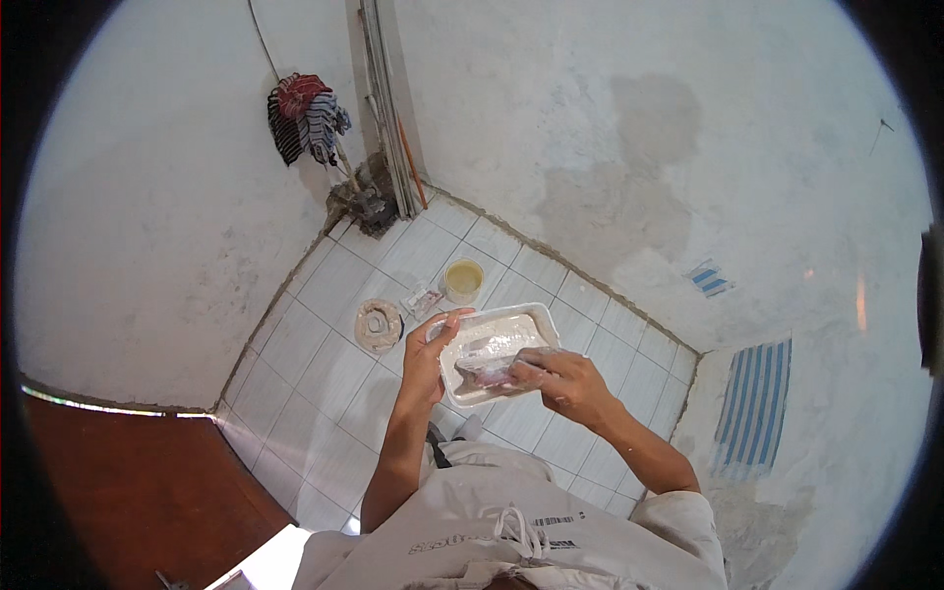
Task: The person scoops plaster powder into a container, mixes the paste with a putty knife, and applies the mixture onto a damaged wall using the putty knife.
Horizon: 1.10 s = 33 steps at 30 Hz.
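In front of my body, my left hand (434, 356) grips the left edge of a white rectangular tray (547, 320), thumb over the rim. A pale, wet paste (511, 332) coats the tray's inside. My right hand (567, 385) reaches over the tray's right side, its fingers closed and smeared with paste. It holds a flat spreader (482, 375) down in the paste; the tool is partly covered, so its exact form is unclear.
On the tiled floor (324, 393) beyond the tray stand a tub of yellowish liquid (464, 279), a paste-crusted round container (379, 325) and a small packet (421, 301). Poles (388, 108) lean in the corner beside hanging cloths (307, 113). A brown door panel (128, 482) is at left.
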Each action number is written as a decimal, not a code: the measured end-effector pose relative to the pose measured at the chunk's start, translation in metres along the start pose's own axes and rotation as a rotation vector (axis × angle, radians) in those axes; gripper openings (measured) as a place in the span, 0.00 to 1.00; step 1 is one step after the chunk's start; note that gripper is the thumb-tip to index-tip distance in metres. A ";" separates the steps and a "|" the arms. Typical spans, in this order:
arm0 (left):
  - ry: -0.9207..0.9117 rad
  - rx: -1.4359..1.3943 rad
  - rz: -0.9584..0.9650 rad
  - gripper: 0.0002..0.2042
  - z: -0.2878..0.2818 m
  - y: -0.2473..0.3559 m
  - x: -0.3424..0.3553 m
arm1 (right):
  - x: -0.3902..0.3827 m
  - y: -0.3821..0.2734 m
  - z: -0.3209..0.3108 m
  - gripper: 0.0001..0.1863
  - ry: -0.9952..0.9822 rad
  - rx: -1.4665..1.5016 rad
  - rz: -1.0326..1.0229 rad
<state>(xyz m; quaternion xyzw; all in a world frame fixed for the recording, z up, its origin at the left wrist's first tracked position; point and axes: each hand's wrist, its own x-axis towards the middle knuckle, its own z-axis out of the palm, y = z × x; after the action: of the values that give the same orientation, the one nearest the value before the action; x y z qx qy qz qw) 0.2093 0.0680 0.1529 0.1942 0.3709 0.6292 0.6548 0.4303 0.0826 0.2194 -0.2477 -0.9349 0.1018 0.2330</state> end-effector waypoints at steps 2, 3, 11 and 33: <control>-0.007 -0.021 0.034 0.14 -0.004 -0.001 0.006 | 0.001 -0.002 0.001 0.34 -0.033 -0.039 -0.033; -0.012 -0.021 0.031 0.14 -0.004 0.001 0.006 | 0.004 -0.002 -0.002 0.34 -0.032 -0.043 -0.028; -0.117 -0.051 0.028 0.14 0.000 0.017 0.013 | 0.039 0.014 -0.006 0.31 0.101 -0.106 -0.030; -0.190 -0.040 0.045 0.14 -0.039 0.044 0.029 | 0.061 -0.007 0.033 0.27 0.112 -0.092 0.030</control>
<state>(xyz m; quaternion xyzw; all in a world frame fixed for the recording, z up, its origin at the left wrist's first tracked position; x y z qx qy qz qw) 0.1491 0.0936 0.1521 0.2481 0.2898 0.6297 0.6767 0.3649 0.1054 0.2165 -0.2774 -0.9203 0.0482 0.2717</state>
